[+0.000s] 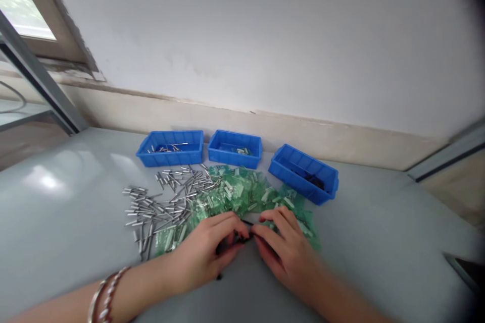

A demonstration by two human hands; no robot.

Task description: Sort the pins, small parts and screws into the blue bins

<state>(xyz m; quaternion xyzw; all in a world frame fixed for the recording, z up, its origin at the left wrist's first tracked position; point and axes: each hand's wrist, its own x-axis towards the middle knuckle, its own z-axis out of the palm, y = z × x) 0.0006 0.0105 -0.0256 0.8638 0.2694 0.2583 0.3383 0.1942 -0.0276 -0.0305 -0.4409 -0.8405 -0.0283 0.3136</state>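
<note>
White plaster fills most of what I see, a bare wall (pixel 265 35) rising behind a pale grey table (pixel 379 222). On the table, a heap of green plastic packets (pixel 235 189) spreads across the middle, some with white pieces showing inside, and a loose scatter of metal pins (pixel 146 207) lies to its left. Behind stand three blue bins: the left bin (pixel 172 160) holds more pins, the middle bin (pixel 234 159) a little packet, the right bin (pixel 295 181) dark bits. The left hand (pixel 204 245), two bracelets (pixel 108 295) on its wrist, pinches a small dark piece (pixel 247 236) just in front of the packets. The right hand (pixel 290 250) is curled, fingertips right beside that piece; whether they grip it, I can't tell.
</note>
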